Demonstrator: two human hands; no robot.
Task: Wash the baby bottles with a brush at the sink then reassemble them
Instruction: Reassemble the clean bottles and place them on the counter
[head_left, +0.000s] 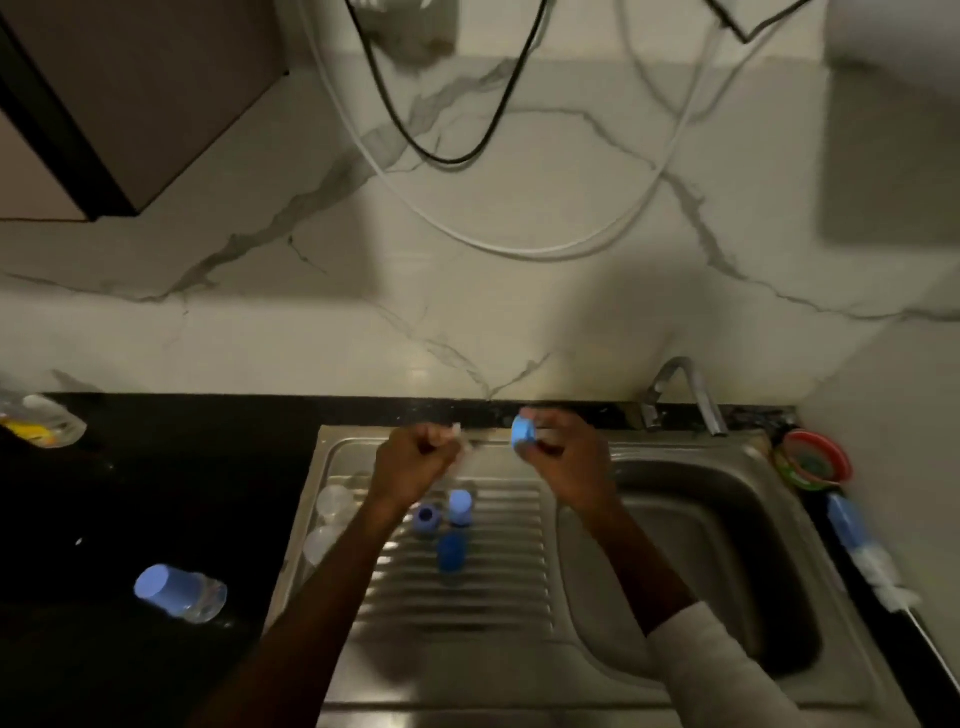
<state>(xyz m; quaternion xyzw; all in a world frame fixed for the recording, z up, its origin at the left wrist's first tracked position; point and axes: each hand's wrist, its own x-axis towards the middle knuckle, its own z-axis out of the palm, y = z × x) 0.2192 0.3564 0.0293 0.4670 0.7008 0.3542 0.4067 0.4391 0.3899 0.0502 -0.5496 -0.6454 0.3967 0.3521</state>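
Nearest the camera, two forearms reach forward over a steel sink (519, 675), the right one in a pale sleeve (727, 670). On the black table (130, 675) to the left lies a clear baby bottle with a blue cap (179, 592), on its side, well apart from the sink. On the ribbed drainboard (493, 582) stand three blue parts close together: a dark blue one (451, 555) nearest, a blue ring with a dark centre (427, 517) and a lighter blue cap (460, 505) just behind it. Two clear dome-shaped pieces (332, 501) sit at the drainboard's left edge. Along the table right of the basin (727, 545) lies a bottle brush with a blue handle (852, 535) and white bristles.

Farther on, the left hand (415, 462) is curled tight around a small pale piece (457, 429) that peeks out at the fingertips; what it is cannot be made out. The right hand (563, 457) grips a light blue bottle collar (522, 432), held above the drainboard's far edge. Beyond them a bent metal tap (685, 389) rises at the back of the basin, with a red-rimmed round container (813, 460) to its right. A blurred clear container with yellow contents (39, 421) lies at the far left. A marble-patterned wall (363, 312) with looping black and white cables (519, 244) stands behind.
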